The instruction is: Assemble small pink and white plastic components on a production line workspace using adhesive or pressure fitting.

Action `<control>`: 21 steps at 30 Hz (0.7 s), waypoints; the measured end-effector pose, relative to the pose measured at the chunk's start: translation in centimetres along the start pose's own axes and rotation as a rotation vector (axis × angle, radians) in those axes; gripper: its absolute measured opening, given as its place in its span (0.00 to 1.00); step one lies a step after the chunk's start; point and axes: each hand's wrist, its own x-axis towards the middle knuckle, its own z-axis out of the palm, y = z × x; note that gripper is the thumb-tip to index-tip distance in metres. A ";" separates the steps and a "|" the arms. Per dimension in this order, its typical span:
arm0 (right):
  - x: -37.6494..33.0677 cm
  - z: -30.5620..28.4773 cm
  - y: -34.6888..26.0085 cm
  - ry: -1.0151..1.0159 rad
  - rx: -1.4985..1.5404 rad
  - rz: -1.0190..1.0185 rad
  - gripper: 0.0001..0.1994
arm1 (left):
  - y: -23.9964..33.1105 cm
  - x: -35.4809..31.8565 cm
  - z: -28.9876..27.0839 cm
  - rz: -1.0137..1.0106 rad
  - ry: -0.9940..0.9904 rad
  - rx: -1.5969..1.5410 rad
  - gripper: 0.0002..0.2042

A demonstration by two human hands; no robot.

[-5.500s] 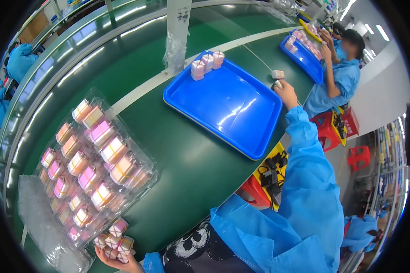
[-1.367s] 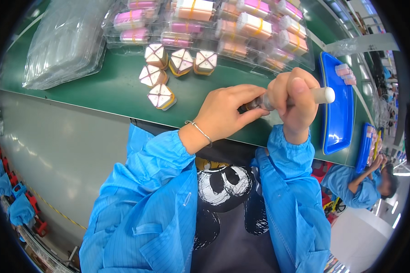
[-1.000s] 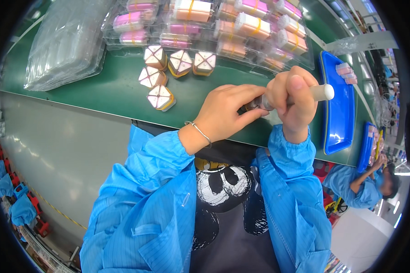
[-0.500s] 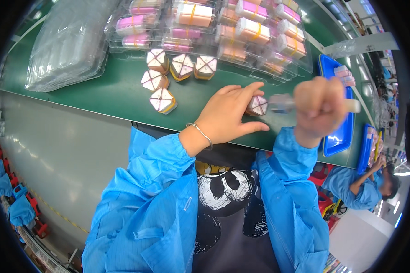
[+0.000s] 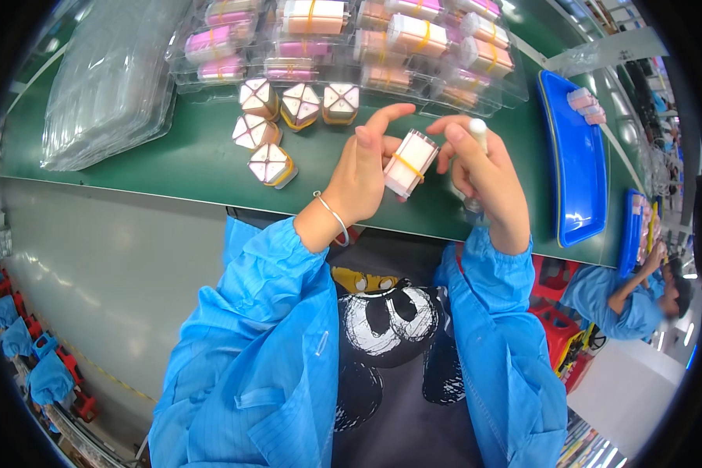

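A pale pink-and-white block bundle (image 5: pixel 410 162) with a yellow rubber band round its middle is tilted between my hands, its long side facing up. My left hand (image 5: pixel 356 173) grips it from the left; some of those fingers are hidden, and the index finger reaches over its far end. At its right, my right hand (image 5: pixel 491 175) has bent fingers near the bundle and keeps a tool with a white handle (image 5: pixel 478 129) tucked in the palm. The tool's clear lower part is mostly covered. Several similar bundles (image 5: pixel 273 164) stand on end to the left, showing X-marked tops.
Clear plastic trays (image 5: pixel 234 87) filled with banded pink, white and peach bundles lie along the back. A stack of clear trays (image 5: pixel 109 93) is at the left. On the right stands a blue tray (image 5: pixel 581 207) with a few pieces. A co-worker in blue (image 5: pixel 612 300) sits beyond.
The bundle has gone from standing on end under my left hand to lying tilted between both hands. My right hand has come leftward, and the tool has turned from sideways to upright in it.
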 end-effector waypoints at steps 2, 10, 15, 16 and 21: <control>0.6 0.6 -0.3 -0.067 -0.015 0.006 0.16 | -0.3 0.0 -0.1 0.014 0.013 0.001 0.57; 0.7 0.4 -0.5 -0.171 -0.033 0.013 0.14 | -1.4 0.0 0.1 0.221 0.069 -0.038 0.46; -1.6 -2.3 0.6 -0.152 0.114 -0.128 0.19 | -0.1 -1.1 0.7 0.401 0.320 0.067 0.19; -2.1 -2.7 0.9 -0.113 0.114 -0.145 0.20 | 0.6 -1.7 0.5 0.539 0.379 0.299 0.16; -3.8 -4.6 1.8 0.041 0.117 -0.285 0.15 | 5.5 -3.3 -1.5 0.726 0.481 1.222 0.20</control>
